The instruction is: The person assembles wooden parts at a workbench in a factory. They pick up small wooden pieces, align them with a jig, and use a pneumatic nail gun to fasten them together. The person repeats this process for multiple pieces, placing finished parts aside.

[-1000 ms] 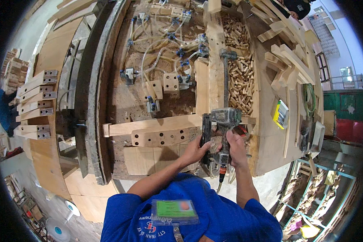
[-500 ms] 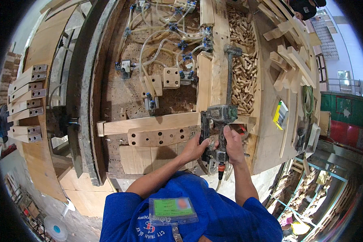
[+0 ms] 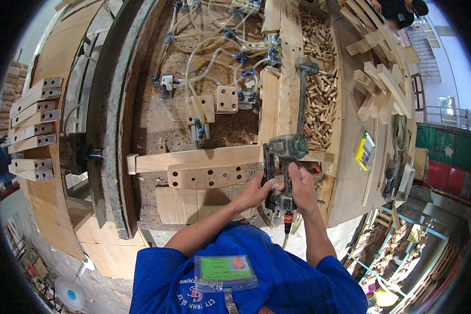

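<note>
Seen from above my own head: I wear a bright blue short-sleeved work shirt [image 3: 277, 272], its sleeves ending above the elbows and leaving both forearms bare. White and red lettering runs across the cloth near the lower edge of the frame (too bent by the lens to make out in full). A clear plastic badge holder [image 3: 224, 272] lies on the shirt, holding a green card with a small portrait patch, and a grey strap clip hangs below it. My left hand [image 3: 256, 191] and right hand [image 3: 301, 186] are bare, without gloves, rings or a watch.
</note>
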Tool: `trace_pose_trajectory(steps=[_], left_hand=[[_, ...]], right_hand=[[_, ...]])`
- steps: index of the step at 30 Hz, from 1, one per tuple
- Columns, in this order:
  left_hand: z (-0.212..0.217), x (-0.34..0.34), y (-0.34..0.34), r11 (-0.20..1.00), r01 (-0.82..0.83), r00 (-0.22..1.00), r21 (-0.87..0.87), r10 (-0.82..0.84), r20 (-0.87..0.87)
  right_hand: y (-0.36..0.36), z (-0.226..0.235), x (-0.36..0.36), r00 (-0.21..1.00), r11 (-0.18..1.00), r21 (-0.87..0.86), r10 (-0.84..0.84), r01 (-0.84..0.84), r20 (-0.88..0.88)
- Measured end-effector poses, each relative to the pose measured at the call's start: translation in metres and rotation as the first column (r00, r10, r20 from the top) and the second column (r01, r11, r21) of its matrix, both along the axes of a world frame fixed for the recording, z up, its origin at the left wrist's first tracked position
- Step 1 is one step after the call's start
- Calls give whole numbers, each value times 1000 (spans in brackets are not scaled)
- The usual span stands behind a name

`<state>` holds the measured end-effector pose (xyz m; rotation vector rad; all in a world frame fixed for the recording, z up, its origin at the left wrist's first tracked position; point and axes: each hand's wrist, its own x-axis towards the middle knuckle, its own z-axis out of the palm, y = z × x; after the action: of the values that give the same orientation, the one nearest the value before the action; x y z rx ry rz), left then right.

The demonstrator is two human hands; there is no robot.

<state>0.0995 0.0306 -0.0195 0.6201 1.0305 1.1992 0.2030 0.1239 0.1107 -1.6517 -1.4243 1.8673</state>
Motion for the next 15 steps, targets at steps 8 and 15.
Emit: trace_pose_trajectory(steps=[8, 15], left_hand=[[14, 0, -7, 998, -54, 989, 7, 55, -139], [2, 6, -10, 997, -13, 1000, -82, 15, 21]], right_hand=[[-2, 1, 13, 998, 999, -41, -22, 24, 65], [-3, 2, 7, 999, 999, -52, -14, 17, 51]])
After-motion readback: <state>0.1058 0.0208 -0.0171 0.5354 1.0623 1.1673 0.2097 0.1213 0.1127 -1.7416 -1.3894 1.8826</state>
